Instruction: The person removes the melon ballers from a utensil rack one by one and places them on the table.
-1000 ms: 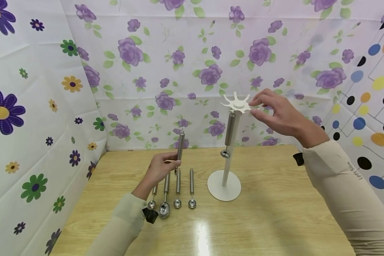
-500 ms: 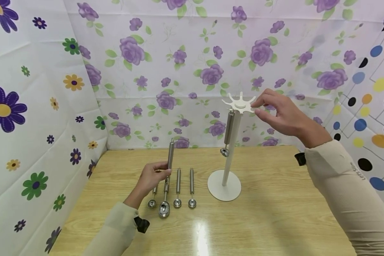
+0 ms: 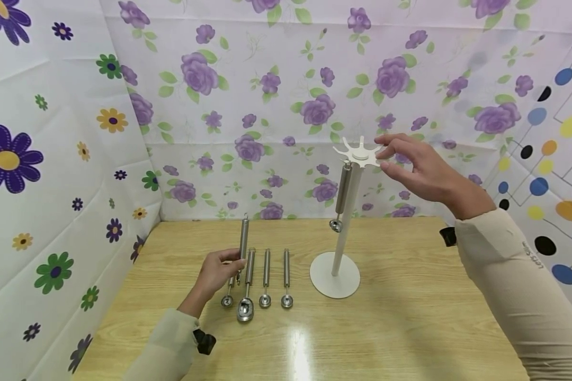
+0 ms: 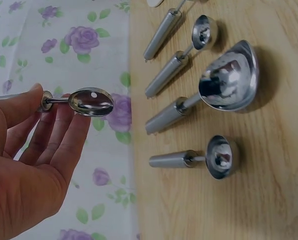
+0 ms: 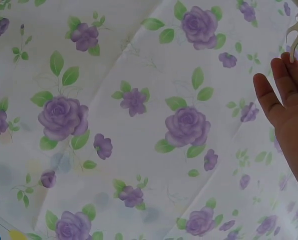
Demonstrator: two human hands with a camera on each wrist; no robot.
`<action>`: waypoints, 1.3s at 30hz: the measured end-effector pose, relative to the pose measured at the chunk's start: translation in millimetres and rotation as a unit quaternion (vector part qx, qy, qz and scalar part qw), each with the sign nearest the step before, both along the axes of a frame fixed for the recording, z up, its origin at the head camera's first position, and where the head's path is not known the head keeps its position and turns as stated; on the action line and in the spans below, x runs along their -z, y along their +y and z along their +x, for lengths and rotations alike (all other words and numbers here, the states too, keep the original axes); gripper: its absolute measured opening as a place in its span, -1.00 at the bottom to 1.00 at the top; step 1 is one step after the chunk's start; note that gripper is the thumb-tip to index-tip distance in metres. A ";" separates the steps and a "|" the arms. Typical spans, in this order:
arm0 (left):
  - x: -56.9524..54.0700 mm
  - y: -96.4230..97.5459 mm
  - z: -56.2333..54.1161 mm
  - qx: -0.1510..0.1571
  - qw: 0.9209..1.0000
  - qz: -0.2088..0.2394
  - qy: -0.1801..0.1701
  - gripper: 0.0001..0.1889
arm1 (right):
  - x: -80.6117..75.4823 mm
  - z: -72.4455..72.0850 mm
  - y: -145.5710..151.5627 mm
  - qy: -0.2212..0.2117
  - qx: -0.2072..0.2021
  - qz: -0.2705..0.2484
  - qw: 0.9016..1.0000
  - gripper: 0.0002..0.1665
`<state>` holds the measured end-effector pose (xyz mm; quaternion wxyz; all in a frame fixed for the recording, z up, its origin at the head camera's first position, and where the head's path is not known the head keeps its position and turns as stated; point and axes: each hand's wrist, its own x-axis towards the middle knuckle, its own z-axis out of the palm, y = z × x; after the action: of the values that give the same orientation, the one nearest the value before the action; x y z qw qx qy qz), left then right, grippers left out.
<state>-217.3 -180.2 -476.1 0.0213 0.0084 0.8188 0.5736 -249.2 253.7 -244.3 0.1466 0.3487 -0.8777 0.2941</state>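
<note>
My left hand (image 3: 217, 272) pinches a small oval melon baller (image 4: 91, 101) by its steel handle, which stands nearly upright above the far-left tools. Its bowl points down, beyond my fingertips. At the white hanging rack (image 3: 345, 233), my right hand (image 3: 417, 168) holds an arm of the star-shaped top (image 3: 360, 154) between thumb and fingers. In the right wrist view, one hook (image 5: 293, 47) meets my fingertips. Another melon baller (image 3: 341, 190) hangs from the rack's left side, bowl downward.
On the wooden table (image 3: 400, 323) several steel scoops lie in a row, handles away from me. Among them are a large oval scoop (image 3: 245, 309) and a small round scoop (image 3: 287, 300). Floral cloth (image 3: 267, 121) hangs behind the table, with patterned sheets at both sides.
My left hand has moved left and lower with the melon baller, away from the rack. The rack's top has turned slightly under my right hand, which stays in almost the same place.
</note>
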 end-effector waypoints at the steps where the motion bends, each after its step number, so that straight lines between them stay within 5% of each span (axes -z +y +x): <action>1: 1.9 -1.6 -0.1 -0.006 1.000 -0.001 -0.002 -0.61 | 0.3 0.0 0.1 -0.005 -0.001 -0.001 1.000 -0.75; 21: 39.2 -35.7 0.2 -0.091 0.995 -0.016 -0.039 -0.59 | 7.5 -4.9 2.8 -0.014 0.002 -0.019 1.000 -0.61; 39: 67.9 -57.6 -7.9 -0.123 0.989 -0.031 -0.072 -0.61 | 10.6 -8.7 -1.1 -0.015 0.002 -0.038 0.999 -0.64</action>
<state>-225.2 -237.7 -544.0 0.0100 -0.1343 0.8271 0.5457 -258.0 252.6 -254.9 0.1468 0.3367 -0.8686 0.3326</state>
